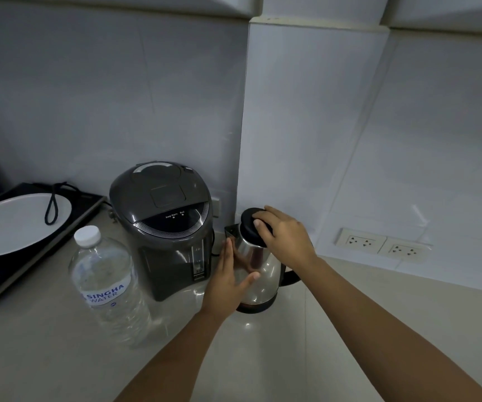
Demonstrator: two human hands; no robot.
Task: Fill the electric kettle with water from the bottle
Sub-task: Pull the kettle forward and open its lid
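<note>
shiny steel electric kettle (258, 274) with round black lid (253, 226), standing upright on the glossy pale tabletop (263, 358) in the corner, just right of a dark grey hot water dispenser (166, 224). clear ribbed plastic bottle (106, 282), white cap on, near the left. left hand (228, 281) flat, fingers spread against the kettle's side. right hand (284, 235) curled over the lid, gripping it.

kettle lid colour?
Black; the lid shows in the head view, under the right hand.
</note>
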